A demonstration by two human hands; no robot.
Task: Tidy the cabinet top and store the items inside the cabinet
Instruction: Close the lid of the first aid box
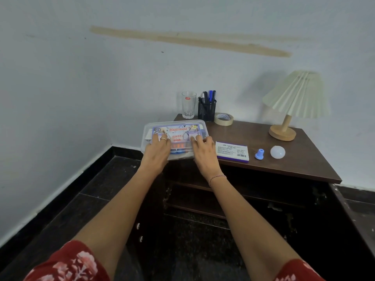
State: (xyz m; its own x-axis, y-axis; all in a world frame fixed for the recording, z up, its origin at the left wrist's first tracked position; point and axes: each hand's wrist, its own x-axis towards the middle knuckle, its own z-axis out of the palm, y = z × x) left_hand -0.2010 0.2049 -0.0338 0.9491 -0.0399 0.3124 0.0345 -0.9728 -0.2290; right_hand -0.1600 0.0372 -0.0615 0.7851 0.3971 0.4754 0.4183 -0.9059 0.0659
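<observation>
A clear plastic first-aid box (174, 130) with a red and purple label sits at the left front corner of the dark brown tabletop (284, 159), and its left end overhangs the edge. Whether it rests on the wood or is lifted just off it cannot be told.

Both hands grasp it from the near side. The left hand (157, 151), wearing a ring (163, 139), lays its fingers over the lid's left half and closes on the near edge. The right hand (203, 152), with a thin bracelet (217, 177) at the wrist, does the same on the right half. Both thumbs are hidden.

- Behind the first-aid box, against the wall: a drinking glass (188, 105), a black mesh pen holder (207, 110) full of pens just right of it, then a roll of masking tape (223, 119).
- Just right of the first-aid box, close to the right hand: a flat white and purple carton (232, 152).
- Further right of the first-aid box, along the front: a small blue plastic piece (259, 154) and a white round bulb (277, 152), near each other but apart.
- Far right of the first-aid box, toward the back: a lamp (294, 102) with a pleated cream shade and a wooden base.

Below the first-aid box the cabinet (203, 199) stands open, with dark shelves showing inside.
</observation>
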